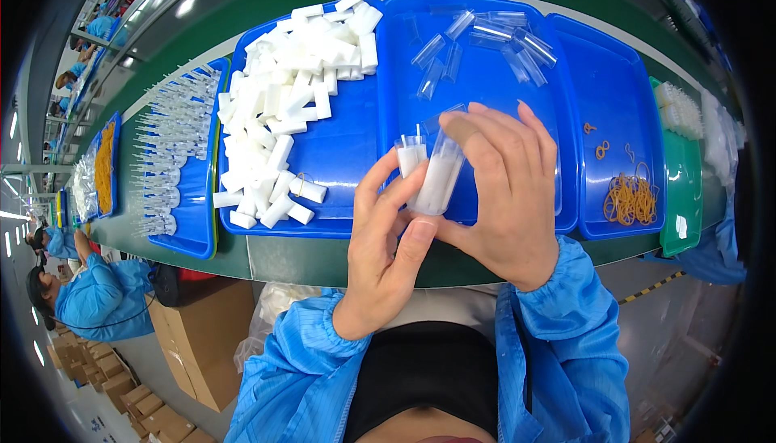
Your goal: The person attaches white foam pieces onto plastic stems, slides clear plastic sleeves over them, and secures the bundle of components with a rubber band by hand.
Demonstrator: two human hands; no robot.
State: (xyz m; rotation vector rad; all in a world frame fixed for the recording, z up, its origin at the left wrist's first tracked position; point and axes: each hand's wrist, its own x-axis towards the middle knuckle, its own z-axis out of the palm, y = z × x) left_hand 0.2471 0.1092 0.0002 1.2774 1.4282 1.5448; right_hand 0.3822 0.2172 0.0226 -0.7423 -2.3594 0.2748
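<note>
Over the middle blue tray [323, 176], my two hands meet around clear plastic tubes with white blocks inside. The larger-looking tube [439, 178] leans slightly right, and a second tube [411, 153] stands close beside it on the left. My left hand [380, 253] is closed round the lower part of both, thumb against the base of the larger one. My right hand [513, 188] curves over that tube, fingertips at its upper end and thumb near its bottom. Loose white rectangular blocks [279, 111] are heaped left of my hands. Several empty clear tubes [485, 39] lie beyond them.
On the right, a blue tray [602, 103] holds tan rubber bands [630, 200], with a green tray [683, 192] past it. Clear plastic parts [174, 144] fill a tray on the left. A cardboard box [202, 338] stands below the table edge, near a seated person [101, 293].
</note>
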